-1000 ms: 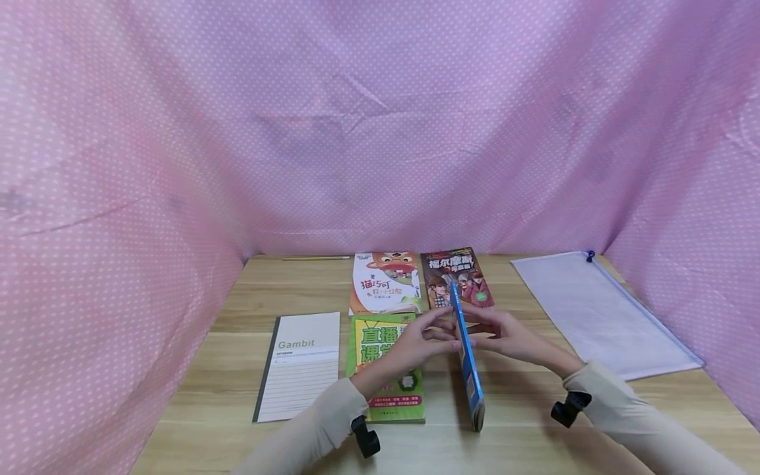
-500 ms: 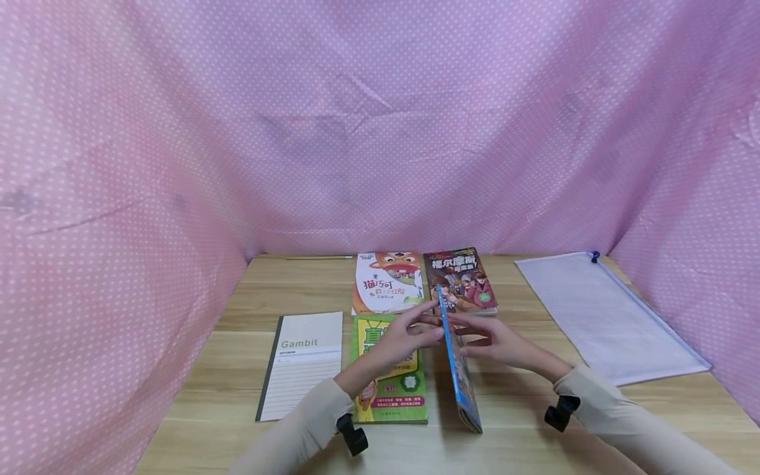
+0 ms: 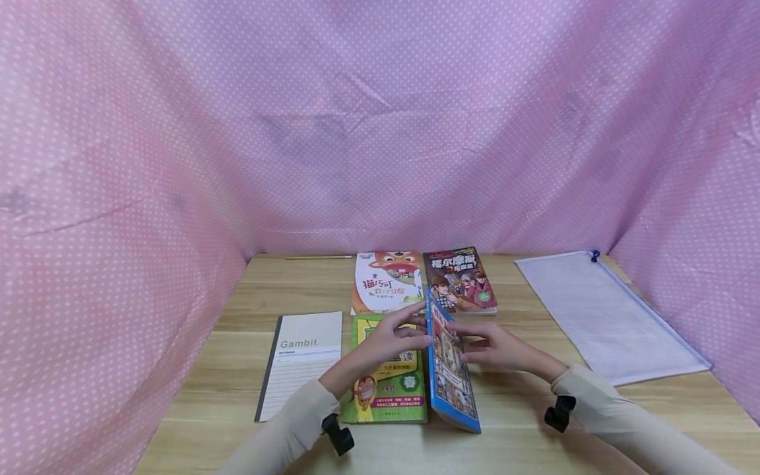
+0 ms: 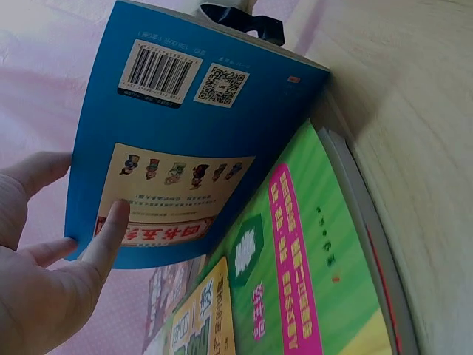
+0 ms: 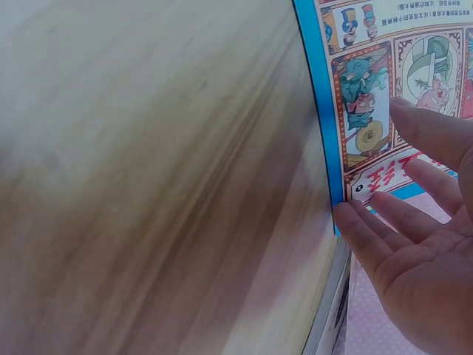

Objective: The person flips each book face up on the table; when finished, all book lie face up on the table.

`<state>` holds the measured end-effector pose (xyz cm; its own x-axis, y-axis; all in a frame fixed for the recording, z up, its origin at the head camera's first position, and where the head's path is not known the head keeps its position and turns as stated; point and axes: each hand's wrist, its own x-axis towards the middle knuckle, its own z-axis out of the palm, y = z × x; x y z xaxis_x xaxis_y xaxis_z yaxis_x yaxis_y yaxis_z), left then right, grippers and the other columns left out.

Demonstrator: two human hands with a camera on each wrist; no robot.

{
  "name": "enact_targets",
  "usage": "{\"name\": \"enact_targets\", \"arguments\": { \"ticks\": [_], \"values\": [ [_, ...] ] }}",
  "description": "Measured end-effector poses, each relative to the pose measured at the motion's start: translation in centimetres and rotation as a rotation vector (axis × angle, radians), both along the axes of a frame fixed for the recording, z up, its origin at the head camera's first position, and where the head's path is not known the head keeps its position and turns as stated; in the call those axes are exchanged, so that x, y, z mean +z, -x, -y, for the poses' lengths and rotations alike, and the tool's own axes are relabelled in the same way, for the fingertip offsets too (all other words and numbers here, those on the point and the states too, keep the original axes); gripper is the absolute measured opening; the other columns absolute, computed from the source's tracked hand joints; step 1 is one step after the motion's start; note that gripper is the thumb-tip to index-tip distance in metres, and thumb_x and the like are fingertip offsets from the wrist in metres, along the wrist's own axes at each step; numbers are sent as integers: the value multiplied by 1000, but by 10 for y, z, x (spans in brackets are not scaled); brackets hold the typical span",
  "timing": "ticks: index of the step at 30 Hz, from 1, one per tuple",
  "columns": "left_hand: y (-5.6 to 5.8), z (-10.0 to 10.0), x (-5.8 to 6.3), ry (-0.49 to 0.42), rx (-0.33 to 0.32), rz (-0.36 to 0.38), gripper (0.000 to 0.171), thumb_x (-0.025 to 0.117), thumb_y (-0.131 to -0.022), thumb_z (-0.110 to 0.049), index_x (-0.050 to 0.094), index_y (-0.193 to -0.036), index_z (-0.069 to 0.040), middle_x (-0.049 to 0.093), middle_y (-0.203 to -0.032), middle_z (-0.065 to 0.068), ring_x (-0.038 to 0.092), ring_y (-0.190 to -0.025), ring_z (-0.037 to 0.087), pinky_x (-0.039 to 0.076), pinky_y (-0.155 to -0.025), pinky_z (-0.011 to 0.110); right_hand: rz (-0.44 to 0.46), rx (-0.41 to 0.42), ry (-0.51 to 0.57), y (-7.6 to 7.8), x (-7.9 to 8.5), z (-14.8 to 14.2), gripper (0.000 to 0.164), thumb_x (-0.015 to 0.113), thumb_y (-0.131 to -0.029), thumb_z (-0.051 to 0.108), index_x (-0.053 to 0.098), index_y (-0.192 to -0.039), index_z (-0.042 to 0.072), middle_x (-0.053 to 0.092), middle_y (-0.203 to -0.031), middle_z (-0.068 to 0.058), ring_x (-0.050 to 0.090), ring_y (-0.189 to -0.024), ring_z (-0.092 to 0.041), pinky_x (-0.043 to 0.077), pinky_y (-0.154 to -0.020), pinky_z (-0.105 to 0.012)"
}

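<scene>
A blue book [image 3: 452, 369] stands on its long edge, tilted, between the two hands. Its cartoon-panelled cover faces right; the plain blue back with a barcode [image 4: 159, 72] faces left. My left hand [image 3: 386, 343] holds its far end, thumb on the back cover and fingers at the edge. My right hand [image 3: 499, 344] holds the same end from the other side, thumb against the panelled cover [image 5: 362, 96] and fingertips at the edge. Just left of it, partly under my left arm, lies a green book [image 3: 392, 406].
Behind lie a white-and-orange book [image 3: 380, 290] and a dark comic-style book [image 3: 460, 277]. A Gambit notebook [image 3: 303, 369] is on the left, a thin pencil-like stick [image 3: 320, 256] at the back. A white mesh pouch [image 3: 611, 316] lies right. Pink dotted cloth [image 3: 380, 132] surrounds the wooden table [image 3: 202, 396].
Both hands have moved left with the blue book. It has gone from nearly edge-on to leaning left, and its panelled cover now shows. The green book's right side is less covered by the left hand.
</scene>
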<state>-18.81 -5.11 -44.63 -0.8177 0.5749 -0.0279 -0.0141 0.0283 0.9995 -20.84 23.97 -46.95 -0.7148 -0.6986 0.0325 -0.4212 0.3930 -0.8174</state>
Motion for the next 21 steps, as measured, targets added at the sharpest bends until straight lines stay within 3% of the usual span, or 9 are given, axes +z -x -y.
{"name": "enact_targets", "arguments": {
  "ticks": [8,21],
  "values": [
    [1,10,0,58,-64,-39,77,70,-97,-27,28,-161,-29,50,-148,11,61,-126,25,57,-100,41,-33,-15,-60,1,-3,-1,61,73,-95,15,50,-151,11,42,-158,-23,46,-140,-46,49,-106,-55],
    [3,14,-7,72,-55,-17,77,71,-96,-21,29,-161,-28,51,-148,9,61,-126,25,58,-98,40,-91,-36,-149,0,-2,-5,61,74,-94,21,52,-149,12,42,-158,-22,38,-145,-48,37,-113,-64]
  ]
}}
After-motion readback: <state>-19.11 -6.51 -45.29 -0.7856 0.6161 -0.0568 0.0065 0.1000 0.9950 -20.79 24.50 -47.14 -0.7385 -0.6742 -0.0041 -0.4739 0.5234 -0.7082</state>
